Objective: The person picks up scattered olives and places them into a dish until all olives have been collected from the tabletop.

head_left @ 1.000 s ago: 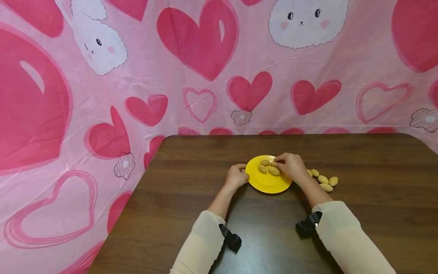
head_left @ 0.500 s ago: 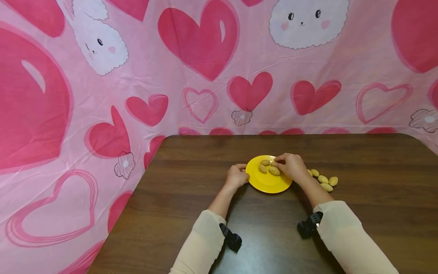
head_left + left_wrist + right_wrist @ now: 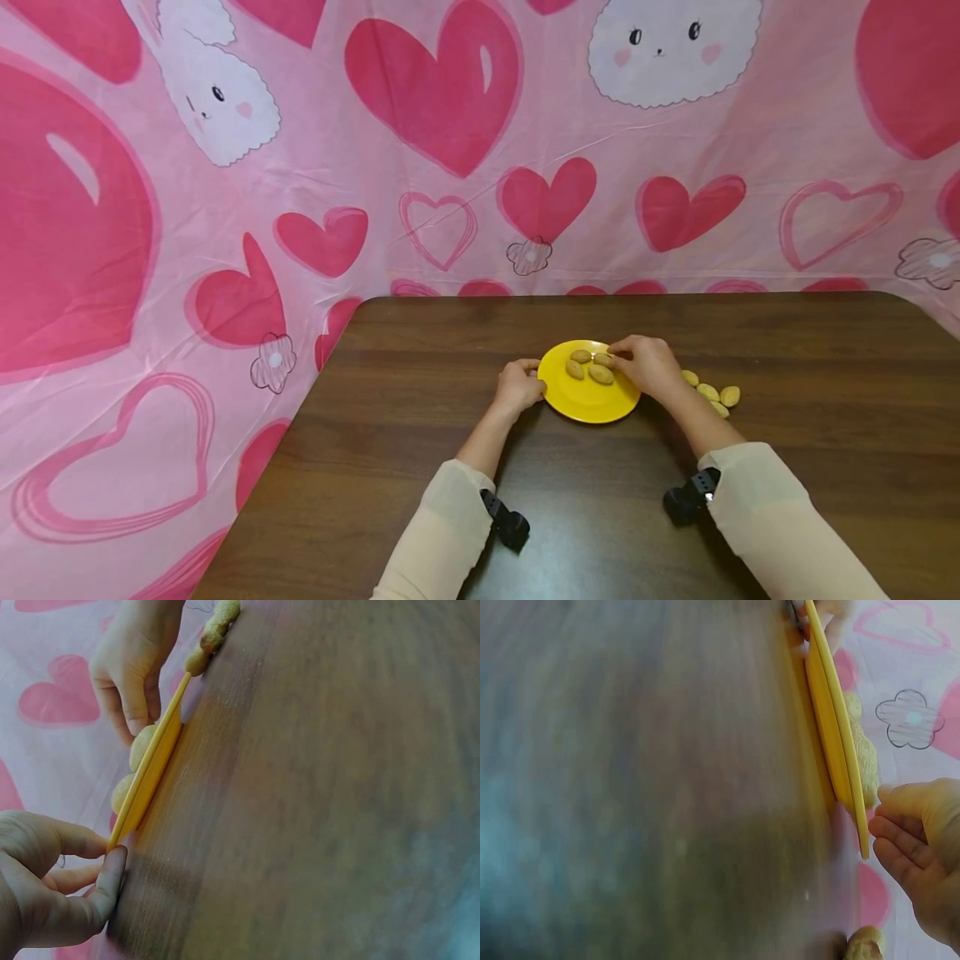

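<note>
A yellow plate (image 3: 585, 404) lies on the table, bearing several tan, oval, rough-skinned pieces (image 3: 600, 374) that look like nuts in the shell. My left hand (image 3: 520, 387) pinches the plate's left rim; in the left wrist view its thumb and fingers (image 3: 112, 874) close on the edge. Over the plate's right side is my right hand (image 3: 648, 367), fingertips right by the rearmost right piece (image 3: 602, 359). The right wrist view shows a gap between the right thumb and fingers (image 3: 904, 851), with nothing between them.
More of the same tan pieces (image 3: 707, 392) lie on the brown wooden table (image 3: 420, 367) to the right of the plate, partly behind my right forearm. A pink heart-patterned cloth (image 3: 450, 217) hangs behind and left of the table.
My right hand has drawn slightly right, away from the piece it held on the plate, which stays there. Left hand and plate have not moved.
</note>
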`<state>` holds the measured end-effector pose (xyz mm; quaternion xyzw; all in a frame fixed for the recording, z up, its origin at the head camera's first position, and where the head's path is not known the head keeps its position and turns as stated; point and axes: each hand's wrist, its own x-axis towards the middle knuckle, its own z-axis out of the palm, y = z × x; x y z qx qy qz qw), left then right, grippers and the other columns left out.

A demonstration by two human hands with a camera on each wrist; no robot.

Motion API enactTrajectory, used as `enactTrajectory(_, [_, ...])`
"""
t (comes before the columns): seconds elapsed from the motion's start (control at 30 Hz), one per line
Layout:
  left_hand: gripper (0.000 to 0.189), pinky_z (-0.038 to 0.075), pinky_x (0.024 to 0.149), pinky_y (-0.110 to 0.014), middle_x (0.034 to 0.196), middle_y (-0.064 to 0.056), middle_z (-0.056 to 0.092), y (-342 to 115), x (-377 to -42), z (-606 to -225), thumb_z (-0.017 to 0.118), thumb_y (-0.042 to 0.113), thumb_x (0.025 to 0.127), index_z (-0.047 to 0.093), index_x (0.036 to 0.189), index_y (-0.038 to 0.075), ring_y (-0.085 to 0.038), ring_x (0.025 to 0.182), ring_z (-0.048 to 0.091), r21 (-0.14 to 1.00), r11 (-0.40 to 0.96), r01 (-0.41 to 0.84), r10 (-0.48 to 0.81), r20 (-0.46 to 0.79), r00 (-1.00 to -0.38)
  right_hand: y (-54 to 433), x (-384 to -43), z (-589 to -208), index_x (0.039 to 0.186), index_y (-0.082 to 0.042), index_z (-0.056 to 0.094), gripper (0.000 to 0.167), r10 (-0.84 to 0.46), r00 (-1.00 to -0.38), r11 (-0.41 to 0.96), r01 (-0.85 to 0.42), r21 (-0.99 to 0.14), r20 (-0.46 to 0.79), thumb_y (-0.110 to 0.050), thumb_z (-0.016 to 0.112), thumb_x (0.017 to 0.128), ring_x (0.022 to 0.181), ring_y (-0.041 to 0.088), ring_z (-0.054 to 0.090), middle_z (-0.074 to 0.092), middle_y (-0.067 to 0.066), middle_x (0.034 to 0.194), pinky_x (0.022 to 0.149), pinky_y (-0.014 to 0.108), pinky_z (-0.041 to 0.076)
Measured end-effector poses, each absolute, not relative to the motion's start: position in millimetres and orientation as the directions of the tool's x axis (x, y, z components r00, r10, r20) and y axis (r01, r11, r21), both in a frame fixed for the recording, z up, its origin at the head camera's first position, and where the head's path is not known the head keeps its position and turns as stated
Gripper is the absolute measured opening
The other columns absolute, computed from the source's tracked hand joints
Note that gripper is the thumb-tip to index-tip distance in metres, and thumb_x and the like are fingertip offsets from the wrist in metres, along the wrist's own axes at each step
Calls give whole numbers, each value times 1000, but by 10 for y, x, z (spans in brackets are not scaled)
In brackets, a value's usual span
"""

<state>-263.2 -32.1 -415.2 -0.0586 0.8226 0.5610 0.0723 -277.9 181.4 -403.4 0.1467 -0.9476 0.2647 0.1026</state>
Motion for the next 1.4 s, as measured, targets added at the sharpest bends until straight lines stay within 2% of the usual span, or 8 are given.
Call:
enactTrajectory(0.17, [43, 53, 60, -24, 84, -6, 58, -322, -2629, -4152, 60, -11, 78, 58, 120, -2, -14, 70, 57, 914, 367, -174, -15, -182, -983, 1897, -2757, -4036, 97, 4, 70, 18, -228, -928, 815, -348, -464, 295, -6, 67, 82, 90, 38, 58, 65, 21, 96, 83, 50, 45])
enactTrajectory(0.5, [43, 54, 60, -25, 85, -6, 58, -330, -2614, -4144, 59, -11, 78, 58, 120, -2, -15, 70, 58, 916, 361, -176, -8, -186, -983, 2047, -2705, -4016, 102, 4, 68, 21, -207, -949, 824, -300, -481, 238, -6, 64, 84, 95, 39, 57, 63, 22, 102, 85, 53, 45])
enactTrajectory(0.8, [43, 53, 59, -24, 84, -6, 58, -335, -2610, -4139, 59, -11, 78, 59, 120, -2, -14, 69, 57, 917, 355, -181, -4, -192, -981, 2172, -2649, -3985, 105, 4, 67, 23, -181, -958, 838, -269, -475, 222, -8, 64, 85, 92, 37, 56, 62, 23, 105, 85, 53, 45])
enactTrajectory(1.03, [43, 53, 57, -24, 83, -6, 61, -327, -2610, -4141, 59, -12, 77, 60, 118, -3, -13, 66, 59, 914, 375, -154, -6, -164, -986, 2264, -2626, -3989, 108, 4, 66, 25, -154, -971, 830, -227, -510, 182, -9, 62, 87, 98, 39, 54, 60, 24, 108, 87, 54, 43])
enactTrajectory(1.4, [45, 54, 58, -25, 84, -6, 60, -338, -2604, -4133, 59, -12, 76, 58, 120, -2, -14, 68, 59, 917, 365, -161, -1, -173, -985, 2444, -2552, -3969, 105, 5, 66, 23, -161, -954, 831, -269, -487, 252, -7, 63, 85, 99, 44, 54, 61, 26, 106, 89, 56, 39])
